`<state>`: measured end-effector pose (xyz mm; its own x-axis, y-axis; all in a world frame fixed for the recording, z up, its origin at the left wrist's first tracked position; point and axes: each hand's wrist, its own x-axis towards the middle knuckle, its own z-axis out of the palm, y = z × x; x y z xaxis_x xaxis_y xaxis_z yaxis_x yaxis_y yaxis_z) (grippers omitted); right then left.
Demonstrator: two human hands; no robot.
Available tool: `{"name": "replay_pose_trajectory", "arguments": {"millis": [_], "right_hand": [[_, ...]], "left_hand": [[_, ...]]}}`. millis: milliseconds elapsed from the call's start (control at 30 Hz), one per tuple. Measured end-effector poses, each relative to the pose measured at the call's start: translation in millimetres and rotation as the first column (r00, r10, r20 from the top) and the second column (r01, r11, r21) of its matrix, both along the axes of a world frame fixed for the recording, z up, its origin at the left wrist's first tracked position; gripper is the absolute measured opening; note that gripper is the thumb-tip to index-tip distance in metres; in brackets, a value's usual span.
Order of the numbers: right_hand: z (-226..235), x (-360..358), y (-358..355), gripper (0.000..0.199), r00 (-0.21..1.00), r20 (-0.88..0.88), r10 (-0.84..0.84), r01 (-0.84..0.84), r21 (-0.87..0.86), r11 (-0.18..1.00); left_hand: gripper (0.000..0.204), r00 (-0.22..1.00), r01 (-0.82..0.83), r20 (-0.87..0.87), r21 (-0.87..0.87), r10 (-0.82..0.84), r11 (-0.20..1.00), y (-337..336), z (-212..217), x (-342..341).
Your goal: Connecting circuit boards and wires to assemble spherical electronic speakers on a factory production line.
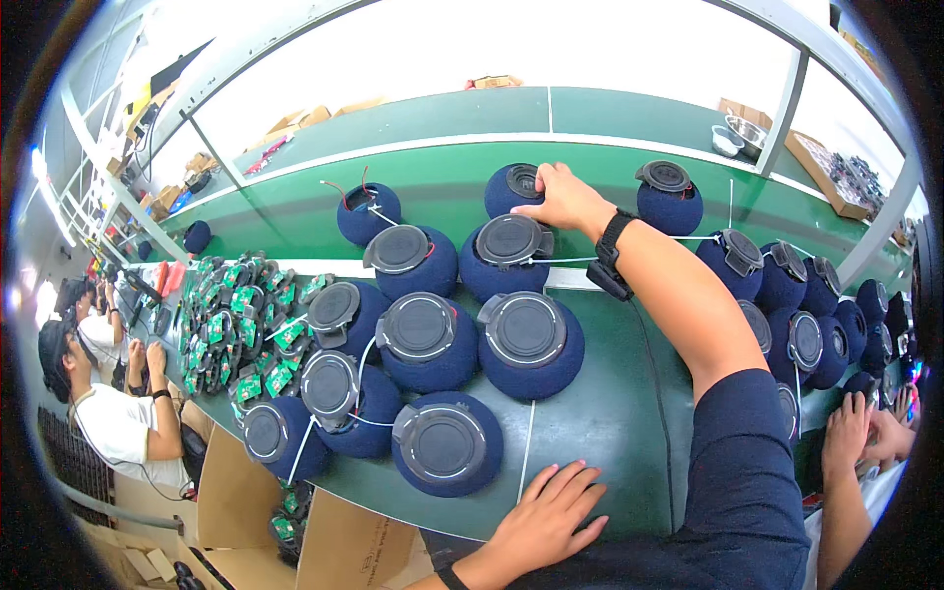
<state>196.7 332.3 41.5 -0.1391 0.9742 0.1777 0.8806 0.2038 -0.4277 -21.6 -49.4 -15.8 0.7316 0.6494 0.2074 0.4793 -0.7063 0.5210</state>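
Observation:
My right hand (570,202) reaches far forward over the green conveyor belt. Its thumb and fingers close on the right edge of a round navy fabric-covered speaker (503,202) with a dark round cap. My left hand (551,521) lies flat near the table's front edge, fingers spread and holding nothing. Between the two hands stand several similar speakers with black disc-shaped caps, such as a large one (531,339) and the nearest one (447,444). Another speaker (369,211) on the belt has no cap on top, and thin red wires stick out of it.
A heap of green circuit boards with black parts (236,324) covers the table's left. More speakers (806,339) crowd the right, beside another person's hands (854,433). Below the front edge is an open cardboard box (339,541). People (147,433) sit at left.

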Motion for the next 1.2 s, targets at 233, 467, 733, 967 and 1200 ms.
{"name": "replay_pose_trajectory", "arguments": {"millis": [233,467,733,967,1200], "right_hand": [[-16,-11,12,0.088,0.998,-0.07,-0.007,0.015,0.106,0.994],[-21,-8,5,0.098,0.981,-0.158,-0.109,0.127,0.102,0.987],[-22,11,-22,0.104,0.924,-0.302,-0.235,0.294,0.168,0.941],[9,33,-51,0.117,0.559,-0.781,-0.279,0.482,0.033,0.875],[44,31,-127,0.089,-0.049,-0.997,0.06,0.018,0.059,0.998]], "left_hand": [[0.043,1.0,0.006,-0.021,-0.006,-0.007,1.0,0,1,0],[0.042,1.0,-0.007,0.007,0.006,0.007,1.0,0,0,0],[0.042,0.999,-0.006,0.042,0.008,0.006,1.0,-1,-3,-2],[0.043,0.995,-0.011,0.098,0.074,0.004,0.997,-4,-7,-6],[0.045,0.987,-0.015,0.163,0.075,0.003,0.997,-7,-16,-12]]}}
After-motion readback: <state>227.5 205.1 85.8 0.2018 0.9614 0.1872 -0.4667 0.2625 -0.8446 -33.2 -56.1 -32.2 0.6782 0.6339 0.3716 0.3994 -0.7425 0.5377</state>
